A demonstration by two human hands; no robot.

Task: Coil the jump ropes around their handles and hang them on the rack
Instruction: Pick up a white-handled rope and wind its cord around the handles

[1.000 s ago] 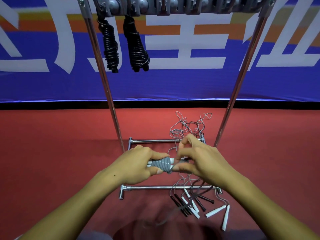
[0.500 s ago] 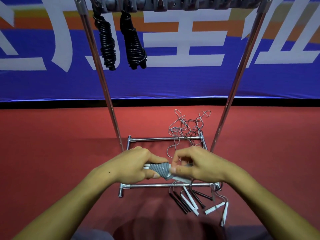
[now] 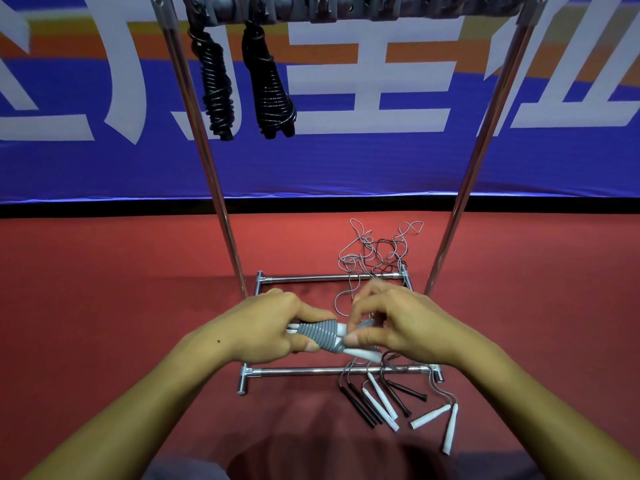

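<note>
The left hand (image 3: 266, 327) grips the white handles wrapped in grey rope coils (image 3: 320, 336); the right hand (image 3: 398, 327) pinches the rope beside them, above the rack (image 3: 332, 370) base. Two black coiled ropes (image 3: 242, 84) hang far left.

Two coiled ropes (image 3: 242, 84) hang at the left end of the rack (image 3: 346, 10); loose ropes (image 3: 381, 400) lie on the floor (image 3: 104, 289) across the base's right side.
</note>
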